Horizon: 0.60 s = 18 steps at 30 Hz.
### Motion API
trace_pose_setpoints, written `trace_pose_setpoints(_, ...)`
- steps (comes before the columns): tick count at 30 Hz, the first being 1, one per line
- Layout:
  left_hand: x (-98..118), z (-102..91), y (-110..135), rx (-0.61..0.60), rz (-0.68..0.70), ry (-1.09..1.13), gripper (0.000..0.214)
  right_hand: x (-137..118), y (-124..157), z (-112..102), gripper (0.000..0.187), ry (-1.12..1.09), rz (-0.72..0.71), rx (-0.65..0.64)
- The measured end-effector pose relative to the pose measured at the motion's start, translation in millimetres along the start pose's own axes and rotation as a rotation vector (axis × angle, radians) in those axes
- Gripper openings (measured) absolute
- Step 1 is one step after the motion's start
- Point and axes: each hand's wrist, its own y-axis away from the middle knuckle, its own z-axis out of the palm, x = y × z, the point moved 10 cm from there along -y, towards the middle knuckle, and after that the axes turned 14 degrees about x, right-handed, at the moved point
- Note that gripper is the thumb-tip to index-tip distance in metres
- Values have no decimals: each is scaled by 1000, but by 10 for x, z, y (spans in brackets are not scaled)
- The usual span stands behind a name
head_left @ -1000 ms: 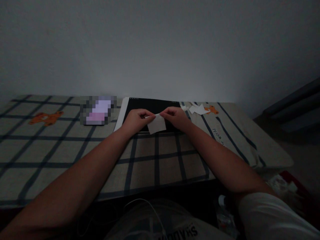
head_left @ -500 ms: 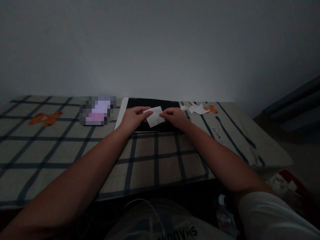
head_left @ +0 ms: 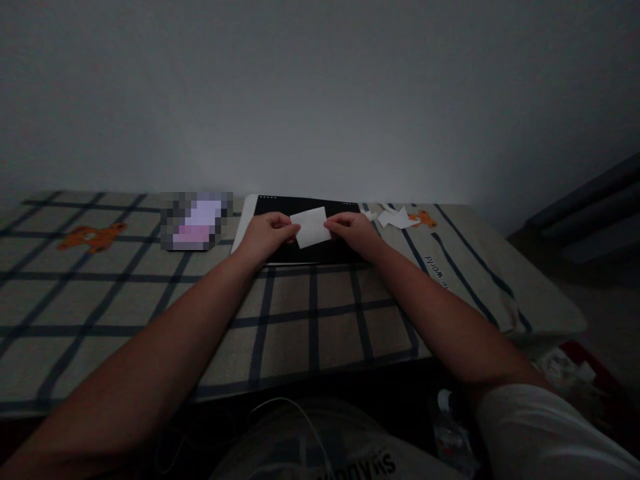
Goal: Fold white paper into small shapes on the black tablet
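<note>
A small white piece of paper [head_left: 311, 227] is stretched between both hands, slightly tilted. My left hand [head_left: 270, 233] pinches its left edge between thumb and finger. On the opposite edge, my right hand [head_left: 353, 231] has the same kind of pinch. Beneath them lies a black sheet or folder [head_left: 305, 203] with a white border showing at its left. To the right of it are several white paper scraps [head_left: 397, 218] on the checked cloth.
A checked tablecloth [head_left: 285, 327] with bear prints covers the table. At left lies a blurred-out phone-like object [head_left: 197, 223]. A white cable [head_left: 300, 408] and a plastic bottle [head_left: 453, 427] are below the front edge. A plain wall [head_left: 320, 100] stands behind.
The paper has turned a little and now lies flatter and more level between my hands. My left fingers have shifted outward to its left edge; my right hand has moved slightly right.
</note>
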Motion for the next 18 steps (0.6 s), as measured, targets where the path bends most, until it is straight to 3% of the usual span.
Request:
trace_pose_setpoints(5, 12, 95, 47, -79, -23, 83, 29, -42, -6, -5, 13, 67, -63, -22)
trace_pose_setpoints(12, 16, 28, 18, -31, 46, -9, 31, -130, 18, 32, 20, 95, -222, -41)
trace_pose_setpoints(15, -5, -26, -17, 23, 40, -19, 29, -266, 77, 41, 38, 124, -384, -64)
trace_pose_setpoints(18, -9, -78, -31, 76, 22, -29, 27, -453, 207, 86, 38, 167, -599, -127)
